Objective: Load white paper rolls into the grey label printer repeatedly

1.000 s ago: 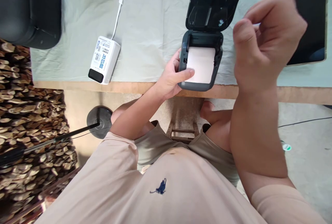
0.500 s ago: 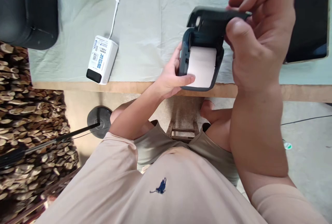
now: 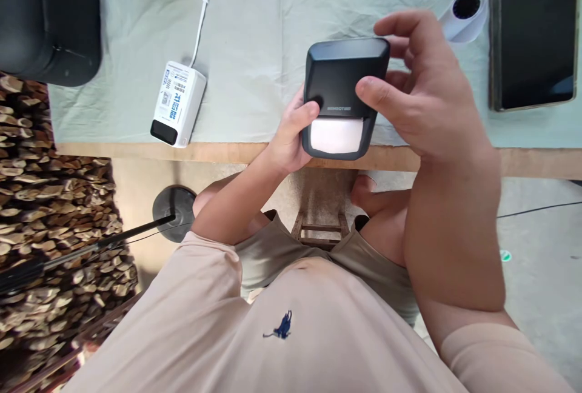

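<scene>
A dark portable printer (image 3: 348,71) is held tilted up over the front edge of the table, its lid lying down on the body. White paper (image 3: 336,136) shows through the opening below the lid. My left hand (image 3: 295,132) is closed around the printer's lower left side, thumb on the front. At the right side, my right hand (image 3: 418,77) has its thumb on the lid and its fingers curled by the upper right edge; some fingertips are hidden. Just beyond that hand stands a white rounded device (image 3: 468,23) with a dark round face.
A white power bank (image 3: 179,102) with a short cable lies at left on the cloth-covered table (image 3: 245,47). A black tablet (image 3: 534,35) is at right, and a black padded object (image 3: 50,20) fills the far left corner. A stand base (image 3: 174,214) is on the floor.
The printer's raised lid has come down over the paper compartment. My right hand has moved down and left with it, uncovering the white device behind.
</scene>
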The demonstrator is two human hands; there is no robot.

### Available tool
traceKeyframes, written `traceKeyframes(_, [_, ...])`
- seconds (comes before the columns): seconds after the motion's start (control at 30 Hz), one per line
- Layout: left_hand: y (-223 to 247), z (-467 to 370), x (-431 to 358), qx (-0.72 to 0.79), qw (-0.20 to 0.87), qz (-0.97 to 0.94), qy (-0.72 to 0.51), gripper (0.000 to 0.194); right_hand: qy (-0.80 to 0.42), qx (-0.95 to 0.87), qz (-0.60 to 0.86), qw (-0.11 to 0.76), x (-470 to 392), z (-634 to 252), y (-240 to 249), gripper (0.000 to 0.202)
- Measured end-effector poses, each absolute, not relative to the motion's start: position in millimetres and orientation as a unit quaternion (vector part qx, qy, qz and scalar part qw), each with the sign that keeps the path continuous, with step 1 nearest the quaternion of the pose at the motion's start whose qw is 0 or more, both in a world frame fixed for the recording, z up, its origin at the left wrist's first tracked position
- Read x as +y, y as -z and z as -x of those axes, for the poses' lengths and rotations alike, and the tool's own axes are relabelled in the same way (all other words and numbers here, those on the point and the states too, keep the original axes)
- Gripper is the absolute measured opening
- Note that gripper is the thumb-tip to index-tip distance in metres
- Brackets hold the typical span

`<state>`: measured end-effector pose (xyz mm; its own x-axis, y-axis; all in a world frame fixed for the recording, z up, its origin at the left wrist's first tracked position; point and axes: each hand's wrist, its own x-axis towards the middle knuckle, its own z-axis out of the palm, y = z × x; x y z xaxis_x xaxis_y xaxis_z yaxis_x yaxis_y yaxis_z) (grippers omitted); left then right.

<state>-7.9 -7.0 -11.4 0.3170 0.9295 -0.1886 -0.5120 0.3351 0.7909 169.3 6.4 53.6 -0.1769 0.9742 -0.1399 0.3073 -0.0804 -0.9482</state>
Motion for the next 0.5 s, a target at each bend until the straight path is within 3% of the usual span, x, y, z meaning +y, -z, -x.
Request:
traceKeyframes(0.33, [6.9, 4.2, -14.0, 0.413, 0.738, -0.24, -0.476, 0.038, -0.532, -0.597, 0.523, 0.293, 5.7, -166.7, -48.5, 0.062])
traceKeyframes(0.5, [4.8, 1.1, -12.6, 0.407, 0.721, -0.251, -0.501, 0.031, -0.5, -0.654, 0.478, 0.305, -72.0, -211.2, -48.9, 0.062])
